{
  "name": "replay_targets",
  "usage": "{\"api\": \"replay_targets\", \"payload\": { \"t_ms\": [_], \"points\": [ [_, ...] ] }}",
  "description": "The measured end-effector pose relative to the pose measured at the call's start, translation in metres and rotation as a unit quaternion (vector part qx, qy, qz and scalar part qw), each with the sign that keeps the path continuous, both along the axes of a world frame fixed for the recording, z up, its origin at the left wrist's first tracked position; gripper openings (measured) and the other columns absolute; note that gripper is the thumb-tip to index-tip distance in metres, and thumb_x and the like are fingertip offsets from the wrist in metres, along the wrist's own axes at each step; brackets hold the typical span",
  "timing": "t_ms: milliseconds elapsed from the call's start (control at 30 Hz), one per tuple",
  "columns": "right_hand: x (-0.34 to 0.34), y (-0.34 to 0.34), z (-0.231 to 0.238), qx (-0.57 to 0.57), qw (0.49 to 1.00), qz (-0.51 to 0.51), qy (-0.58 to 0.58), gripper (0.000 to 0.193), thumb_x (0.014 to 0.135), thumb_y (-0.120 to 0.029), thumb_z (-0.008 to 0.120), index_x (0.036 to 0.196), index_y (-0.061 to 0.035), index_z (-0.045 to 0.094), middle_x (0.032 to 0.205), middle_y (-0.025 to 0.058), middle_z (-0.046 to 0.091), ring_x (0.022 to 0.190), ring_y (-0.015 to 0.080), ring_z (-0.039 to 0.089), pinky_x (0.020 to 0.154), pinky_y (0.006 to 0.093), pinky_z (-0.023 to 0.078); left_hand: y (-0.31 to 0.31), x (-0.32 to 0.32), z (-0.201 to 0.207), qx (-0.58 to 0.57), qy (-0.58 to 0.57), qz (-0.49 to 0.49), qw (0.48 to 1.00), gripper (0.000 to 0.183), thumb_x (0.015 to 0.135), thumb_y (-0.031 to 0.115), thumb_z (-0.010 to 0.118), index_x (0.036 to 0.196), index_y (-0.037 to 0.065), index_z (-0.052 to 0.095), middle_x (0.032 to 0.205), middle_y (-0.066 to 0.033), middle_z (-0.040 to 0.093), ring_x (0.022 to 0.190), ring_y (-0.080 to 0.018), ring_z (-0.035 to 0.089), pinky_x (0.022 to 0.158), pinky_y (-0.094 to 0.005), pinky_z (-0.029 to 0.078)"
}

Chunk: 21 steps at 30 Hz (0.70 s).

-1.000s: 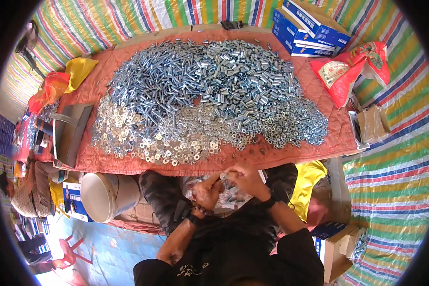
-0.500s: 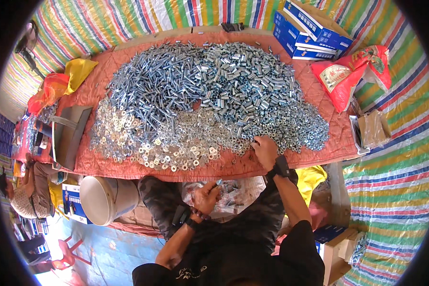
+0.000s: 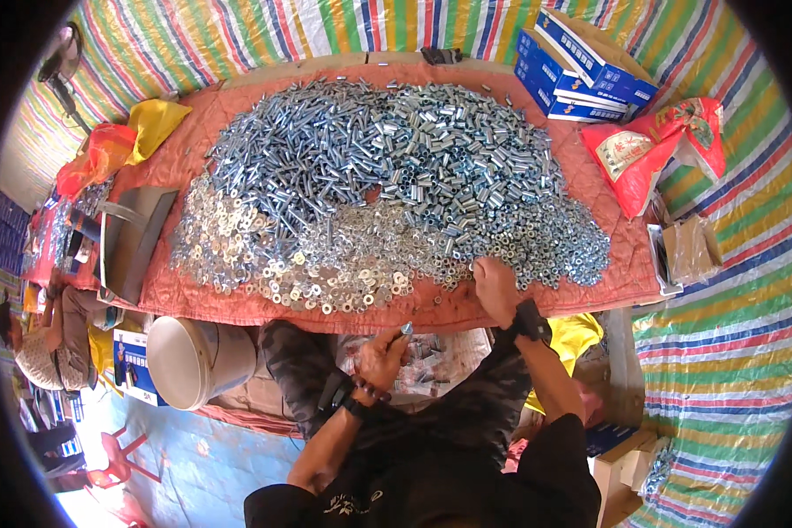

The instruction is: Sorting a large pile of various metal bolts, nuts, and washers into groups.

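Observation:
My left hand (image 3: 383, 359) is closed in front of the table edge, above my lap, and grips a shiny cone-ended bolt (image 3: 406, 328) whose tip points up. My right hand (image 3: 496, 290) rests at the near edge of the nuts (image 3: 554, 251), fingers curled together and pointing away from me; whatever is in them is hidden. To its left spread flat washers (image 3: 326, 295) and smaller rings (image 3: 361, 238). Behind them lie a heap of metal bolts (image 3: 299, 150) and a heap of short metal sleeves (image 3: 471, 163).
A red quilted cloth (image 3: 211, 304) covers the table. At left sits a metal tray (image 3: 138, 246); below it, a white bucket (image 3: 180, 363). Blue boxes (image 3: 581, 70) and a red sack (image 3: 629, 158) stand at right. Another person (image 3: 53, 352) sits far left. Plastic bags (image 3: 422, 365) lie below my left hand.
My right hand has drawn slightly towards me and its fingers have curled in more. The left hand still grips the bolt, with more of its tip showing. The view has shifted slightly.

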State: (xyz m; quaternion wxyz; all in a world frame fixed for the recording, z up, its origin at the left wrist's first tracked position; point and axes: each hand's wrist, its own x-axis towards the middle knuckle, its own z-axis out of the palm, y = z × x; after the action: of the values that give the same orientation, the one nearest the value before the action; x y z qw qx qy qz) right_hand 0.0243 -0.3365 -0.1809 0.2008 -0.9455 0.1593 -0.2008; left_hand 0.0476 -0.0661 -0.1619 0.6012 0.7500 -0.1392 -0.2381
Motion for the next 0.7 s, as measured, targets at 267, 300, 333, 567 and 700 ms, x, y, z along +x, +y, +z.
{"api": "replay_targets", "payload": {
  "t_ms": [267, 300, 333, 567, 700],
  "points": [
    [-0.028, 0.104, 0.061, 0.201, 0.969, 0.129, -0.057, 0.012, 0.088, -0.011, 0.057, 0.098, -0.0048, 0.060, 0.087, 0.0174, 0.060, 0.080, 0.0341, 0.060, 0.067, 0.0425, 0.047, -0.005, 0.004, 0.002, -0.027, 0.006, -0.016, 0.999, 0.016, 0.089, 0.012, 0.058, 0.097, 0.001, 0.066, 0.064, -0.0026, 0.061, 0.055, -0.0081, 0.058, 0.050, -0.0248, 0.047],
    [-0.030, 0.107, 0.058, 0.201, 0.969, 0.131, -0.058, 0.012, 0.088, -0.011, 0.057, 0.098, -0.0048, 0.060, 0.087, 0.0174, 0.060, 0.080, 0.0341, 0.060, 0.067, 0.0425, 0.047, -0.004, 0.004, 0.003, -0.027, 0.004, -0.016, 1.000, 0.016, 0.089, 0.012, 0.058, 0.097, 0.001, 0.066, 0.064, -0.0026, 0.061, 0.055, -0.0081, 0.058, 0.050, -0.0248, 0.047],
    [-0.031, 0.110, 0.054, 0.186, 0.967, 0.161, -0.071, 0.013, 0.088, -0.010, 0.057, 0.099, -0.0047, 0.059, 0.089, 0.0169, 0.060, 0.082, 0.0345, 0.060, 0.067, 0.0426, 0.047, -0.003, 0.005, 0.004, -0.027, 0.014, -0.022, 0.999, 0.015, 0.090, 0.012, 0.057, 0.096, 0.001, 0.065, 0.064, -0.0021, 0.061, 0.055, -0.0079, 0.058, 0.050, -0.0247, 0.047],
    [-0.030, 0.112, 0.048, 0.122, 0.953, 0.256, -0.102, 0.020, 0.085, -0.004, 0.059, 0.104, -0.0031, 0.055, 0.094, 0.0156, 0.059, 0.085, 0.0350, 0.058, 0.072, 0.0403, 0.047, 0.003, 0.002, 0.009, -0.076, 0.065, -0.029, 0.995, 0.013, 0.089, 0.011, 0.058, 0.092, 0.001, 0.065, 0.064, -0.0005, 0.060, 0.054, -0.0070, 0.055, 0.049, -0.0241, 0.044],
    [-0.030, 0.115, 0.058, 0.169, 0.946, 0.261, -0.092, 0.019, 0.085, -0.006, 0.061, 0.103, -0.0022, 0.056, 0.096, 0.0164, 0.060, 0.085, 0.0347, 0.059, 0.073, 0.0399, 0.048, 0.008, 0.000, 0.018, -0.063, 0.026, -0.042, 0.997, 0.013, 0.089, 0.010, 0.057, 0.094, 0.001, 0.065, 0.064, 0.0001, 0.060, 0.055, -0.0069, 0.055, 0.050, -0.0244, 0.045]
  ]
}}
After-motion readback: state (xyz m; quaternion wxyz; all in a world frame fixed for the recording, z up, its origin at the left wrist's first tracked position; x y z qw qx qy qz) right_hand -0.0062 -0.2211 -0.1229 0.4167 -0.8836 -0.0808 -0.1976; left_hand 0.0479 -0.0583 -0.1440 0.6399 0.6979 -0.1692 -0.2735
